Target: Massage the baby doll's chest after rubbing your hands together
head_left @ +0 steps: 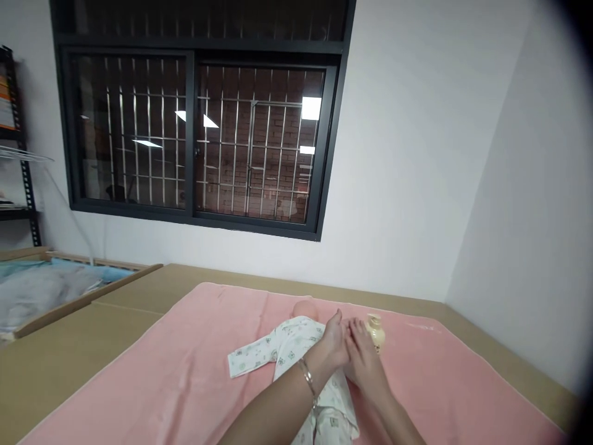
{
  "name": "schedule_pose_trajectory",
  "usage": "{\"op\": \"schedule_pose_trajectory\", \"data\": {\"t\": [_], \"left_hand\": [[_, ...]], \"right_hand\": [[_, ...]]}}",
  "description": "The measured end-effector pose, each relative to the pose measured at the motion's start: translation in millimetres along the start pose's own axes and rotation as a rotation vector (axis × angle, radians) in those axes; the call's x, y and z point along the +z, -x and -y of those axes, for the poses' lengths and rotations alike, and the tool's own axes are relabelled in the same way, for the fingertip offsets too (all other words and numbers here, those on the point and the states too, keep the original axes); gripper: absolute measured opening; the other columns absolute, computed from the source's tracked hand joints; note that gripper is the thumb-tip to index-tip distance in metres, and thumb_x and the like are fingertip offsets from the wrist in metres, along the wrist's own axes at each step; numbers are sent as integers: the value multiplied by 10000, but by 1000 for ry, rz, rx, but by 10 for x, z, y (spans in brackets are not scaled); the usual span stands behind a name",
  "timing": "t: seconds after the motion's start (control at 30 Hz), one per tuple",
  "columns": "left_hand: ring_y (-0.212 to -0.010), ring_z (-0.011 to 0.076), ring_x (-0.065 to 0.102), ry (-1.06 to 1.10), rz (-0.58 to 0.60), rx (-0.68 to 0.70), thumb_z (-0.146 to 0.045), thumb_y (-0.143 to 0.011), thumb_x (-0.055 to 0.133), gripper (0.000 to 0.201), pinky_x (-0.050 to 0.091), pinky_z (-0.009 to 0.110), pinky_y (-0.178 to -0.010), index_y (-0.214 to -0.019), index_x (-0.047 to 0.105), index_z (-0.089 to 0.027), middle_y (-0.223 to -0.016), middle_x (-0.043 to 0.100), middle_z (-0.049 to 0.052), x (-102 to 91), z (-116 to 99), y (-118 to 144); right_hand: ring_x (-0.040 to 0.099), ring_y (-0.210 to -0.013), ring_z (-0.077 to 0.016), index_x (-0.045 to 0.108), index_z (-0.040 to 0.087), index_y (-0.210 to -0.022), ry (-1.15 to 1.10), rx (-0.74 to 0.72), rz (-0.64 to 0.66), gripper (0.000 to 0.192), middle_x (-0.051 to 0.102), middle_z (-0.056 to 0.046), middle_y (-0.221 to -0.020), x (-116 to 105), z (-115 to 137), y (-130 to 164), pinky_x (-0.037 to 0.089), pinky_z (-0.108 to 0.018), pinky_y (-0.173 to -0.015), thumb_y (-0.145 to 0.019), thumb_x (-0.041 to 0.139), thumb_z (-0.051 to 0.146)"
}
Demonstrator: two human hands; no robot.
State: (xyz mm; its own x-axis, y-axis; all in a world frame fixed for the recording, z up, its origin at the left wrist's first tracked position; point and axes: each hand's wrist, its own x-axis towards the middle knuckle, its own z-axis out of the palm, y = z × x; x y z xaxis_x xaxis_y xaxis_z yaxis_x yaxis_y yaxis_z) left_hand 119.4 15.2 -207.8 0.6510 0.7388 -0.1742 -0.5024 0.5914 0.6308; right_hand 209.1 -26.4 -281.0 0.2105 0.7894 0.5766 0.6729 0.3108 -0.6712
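Far left, a dark metal shelf (18,142) is seen against the wall, with a wooden crib (69,290) holding grey-blue bedding below it. One barred window (199,136) is set in the wall. A tan platform (60,352) is covered by one pink blanket (162,377).

On the blanket lies one baby doll (303,307), head away from the camera, dressed in a white printed romper (296,346). One sleeve is spread flat to the left; the other side is hidden under the hands.

The left hand (334,341), a bracelet (306,377) on its wrist, is laid on the doll's shoulder area, fingers loosely curled; whether cloth is pinched cannot be told. The right hand (364,358) is touching it, fingers extended and relaxed, nothing clearly gripped. One small cream bottle (375,330) stands upright just beyond the right hand.

Judged progress: the romper appears mostly on, the body covered; the doll's far-side arm or neckline looks to be what is left.
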Motion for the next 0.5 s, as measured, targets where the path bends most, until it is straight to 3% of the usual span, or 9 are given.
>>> {"op": "schedule_pose_trajectory", "data": {"t": [0.1,0.2,0.3,0.4,0.5], "left_hand": [[-1132,299,599,-48,45,17,-609,-885,352,696,454,427,-992,-1322,475,-82,-1239,600,201,-13,3,529],[-1261,296,514,-141,30,50,-633,-845,420,708,404,408,-1068,-1364,475,-154,-1333,564,149,-25,151,1032],[-1322,288,450,-169,-8,34,-647,-824,477,702,332,387,-1136,-1350,502,-183,-1360,553,106,-5,448,1468],[-1397,255,343,-226,11,98,-598,-862,473,650,215,359,-1199,-1335,519,-154,-1387,527,101,64,769,1828],[-1441,223,253,-285,62,155,-559,-886,470,607,134,338,-1224,-1329,528,-148,-1414,500,92,156,919,2074]], "right_hand": [[-17,-1456,-246,146,193,-1531,-141,-65,83,651,36,-34,-1584,190,524,609,74,-538,-1178,-971,306,484],[-3,-1452,-255,73,255,-1535,-230,-25,90,661,27,0,-1583,196,904,1010,94,-556,-1174,-968,312,496],[72,-1450,-254,137,305,-1529,-313,31,38,629,110,24,-1577,23,1040,1089,154,-537,-1178,-959,298,516],[37,-1456,-241,144,301,-1528,-317,66,-57,620,135,18,-1574,-195,1074,1052,122,-555,-1175,-958,249,520],[35,-1453,-217,166,306,-1524,-230,127,-141,615,165,31,-1565,-285,1198,1144,182,-543,-1161,-948,153,521]]}}
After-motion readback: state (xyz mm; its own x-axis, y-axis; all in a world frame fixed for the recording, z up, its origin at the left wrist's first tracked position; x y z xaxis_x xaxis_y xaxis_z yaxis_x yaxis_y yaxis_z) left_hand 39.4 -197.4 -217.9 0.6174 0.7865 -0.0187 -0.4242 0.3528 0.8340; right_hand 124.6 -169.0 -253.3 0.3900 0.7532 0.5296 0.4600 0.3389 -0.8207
